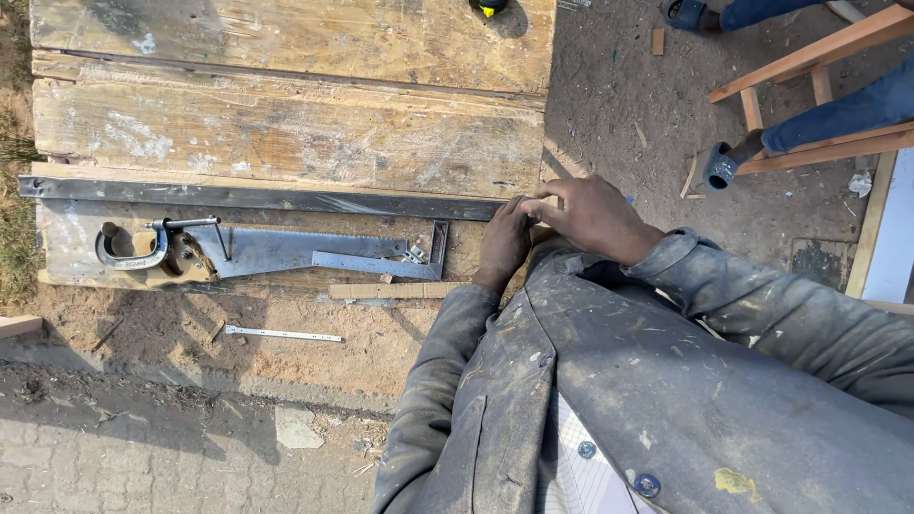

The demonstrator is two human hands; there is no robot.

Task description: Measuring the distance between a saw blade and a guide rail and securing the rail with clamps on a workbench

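Both arms reach forward in dusty grey sleeves, bent at the elbows. The left hand (503,243) and right hand (588,214) meet at the near end of the long metal bar (257,197), fingers curled and touching, the right one arched slightly above the left.

Your long metal strip (257,198) lies left to right across the table (286,114), its right end under both your hands (547,224) at the table's right edge. Just nearer: clamp (133,249) at left, saw blade (286,249) right of it, try square (419,262) beyond that. A wooden slat (395,290) sits on the near edge. A thin rod (283,334) lies on the ground, nearer. Tape measure (487,7) at far edge.
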